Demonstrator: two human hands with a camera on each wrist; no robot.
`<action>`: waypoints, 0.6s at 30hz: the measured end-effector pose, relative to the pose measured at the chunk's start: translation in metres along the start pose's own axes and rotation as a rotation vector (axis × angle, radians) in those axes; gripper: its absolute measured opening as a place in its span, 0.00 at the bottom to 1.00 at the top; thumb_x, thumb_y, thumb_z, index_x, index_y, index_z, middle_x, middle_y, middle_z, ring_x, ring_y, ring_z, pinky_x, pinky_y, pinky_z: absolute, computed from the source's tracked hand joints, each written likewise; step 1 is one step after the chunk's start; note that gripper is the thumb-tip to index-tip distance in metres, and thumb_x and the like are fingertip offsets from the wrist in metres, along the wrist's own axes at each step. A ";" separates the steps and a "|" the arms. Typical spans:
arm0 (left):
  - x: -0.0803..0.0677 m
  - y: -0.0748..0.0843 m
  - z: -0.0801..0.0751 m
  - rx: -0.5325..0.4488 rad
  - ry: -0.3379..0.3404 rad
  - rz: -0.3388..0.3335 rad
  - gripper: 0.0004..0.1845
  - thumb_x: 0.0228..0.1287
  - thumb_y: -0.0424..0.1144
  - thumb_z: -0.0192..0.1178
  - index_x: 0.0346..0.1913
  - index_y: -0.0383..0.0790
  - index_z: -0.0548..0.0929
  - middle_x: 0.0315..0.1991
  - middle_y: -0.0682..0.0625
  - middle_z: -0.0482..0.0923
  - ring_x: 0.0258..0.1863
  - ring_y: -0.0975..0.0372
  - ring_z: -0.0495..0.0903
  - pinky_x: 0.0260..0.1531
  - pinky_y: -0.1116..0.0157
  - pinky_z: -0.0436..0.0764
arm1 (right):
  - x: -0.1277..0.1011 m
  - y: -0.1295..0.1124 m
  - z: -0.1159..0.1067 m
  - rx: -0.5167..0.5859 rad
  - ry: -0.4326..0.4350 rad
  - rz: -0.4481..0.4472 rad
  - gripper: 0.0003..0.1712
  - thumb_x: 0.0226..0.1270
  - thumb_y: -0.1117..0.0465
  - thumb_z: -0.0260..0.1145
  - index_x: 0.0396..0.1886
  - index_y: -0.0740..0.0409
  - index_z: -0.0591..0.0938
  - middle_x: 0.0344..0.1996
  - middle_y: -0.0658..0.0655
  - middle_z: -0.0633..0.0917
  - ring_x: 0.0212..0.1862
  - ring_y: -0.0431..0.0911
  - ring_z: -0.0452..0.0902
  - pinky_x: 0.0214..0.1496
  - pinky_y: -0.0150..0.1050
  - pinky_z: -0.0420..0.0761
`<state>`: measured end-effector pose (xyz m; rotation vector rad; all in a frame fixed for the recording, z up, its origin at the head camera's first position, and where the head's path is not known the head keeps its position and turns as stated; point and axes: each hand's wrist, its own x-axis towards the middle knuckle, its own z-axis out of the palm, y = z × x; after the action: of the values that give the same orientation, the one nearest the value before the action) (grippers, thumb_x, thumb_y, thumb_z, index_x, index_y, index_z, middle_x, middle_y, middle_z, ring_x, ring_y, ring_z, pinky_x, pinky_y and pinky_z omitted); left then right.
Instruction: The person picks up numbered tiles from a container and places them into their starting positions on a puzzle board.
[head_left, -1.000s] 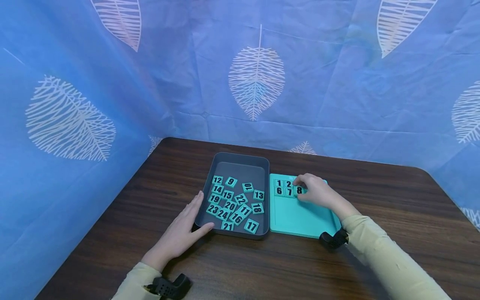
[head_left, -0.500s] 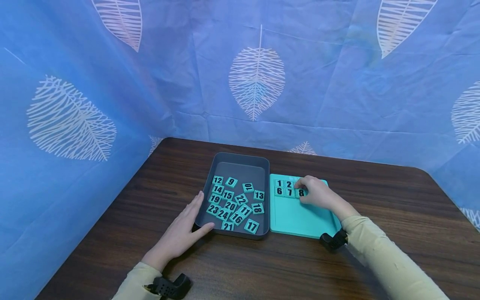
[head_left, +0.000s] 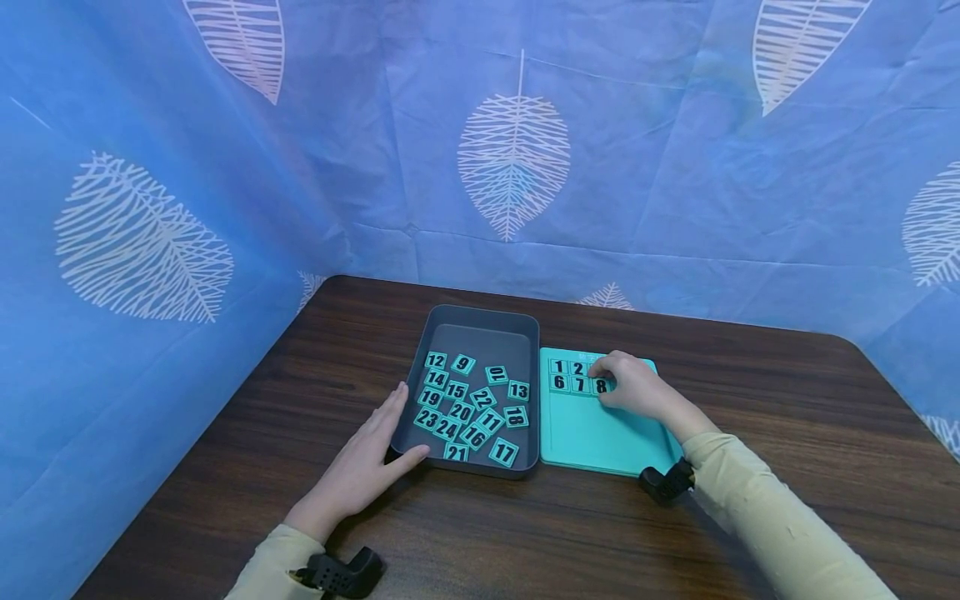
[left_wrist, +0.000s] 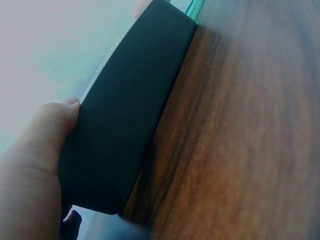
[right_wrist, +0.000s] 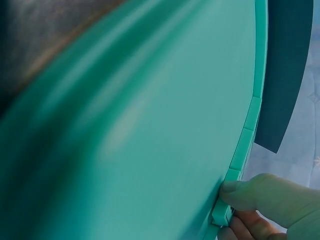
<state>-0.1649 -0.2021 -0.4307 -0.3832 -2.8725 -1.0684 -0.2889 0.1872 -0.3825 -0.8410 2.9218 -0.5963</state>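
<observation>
On the turquoise board (head_left: 600,433), my right hand (head_left: 637,387) pinches the number 8 tile (head_left: 601,386) between thumb and fingers, beside the 7 tile (head_left: 580,384). The right wrist view shows the thumb (right_wrist: 245,192) against that tile's edge, low over the board. Tiles 1, 2 and 6 also lie in the two rows; the hand covers the spots further right. My left hand (head_left: 360,454) rests at the near left corner of the dark grey tray (head_left: 487,333), fingers extended along its side. In the left wrist view its thumb (left_wrist: 62,117) touches the tray's rim.
Several loose numbered tiles (head_left: 461,411), some turned askew, lie in the tray. Tray and board sit side by side on the dark wooden table (head_left: 480,533). A blue leaf-print cloth (head_left: 637,167) hangs behind the table and along its left.
The right hand has shifted the 8 tile slightly right and nearer to me, then a touch left towards the 7. My left hand and the tray have stayed put.
</observation>
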 end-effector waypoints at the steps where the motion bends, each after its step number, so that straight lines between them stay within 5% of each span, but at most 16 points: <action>1: 0.000 0.000 0.000 0.000 0.000 0.000 0.47 0.64 0.64 0.53 0.77 0.49 0.43 0.76 0.50 0.42 0.74 0.55 0.45 0.66 0.43 0.54 | 0.000 0.000 0.000 0.000 0.000 0.001 0.17 0.54 0.73 0.68 0.46 0.70 0.81 0.41 0.63 0.80 0.43 0.56 0.76 0.43 0.49 0.79; 18: 0.001 0.000 0.000 -0.001 -0.001 -0.011 0.48 0.64 0.64 0.53 0.77 0.49 0.43 0.76 0.51 0.41 0.74 0.55 0.44 0.66 0.44 0.54 | 0.001 -0.003 -0.007 0.051 -0.022 0.022 0.18 0.56 0.73 0.66 0.48 0.70 0.80 0.44 0.65 0.79 0.45 0.57 0.75 0.45 0.50 0.78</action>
<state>-0.1654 -0.2018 -0.4309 -0.3688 -2.8782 -1.0714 -0.2895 0.1866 -0.3750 -0.8038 2.8785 -0.6531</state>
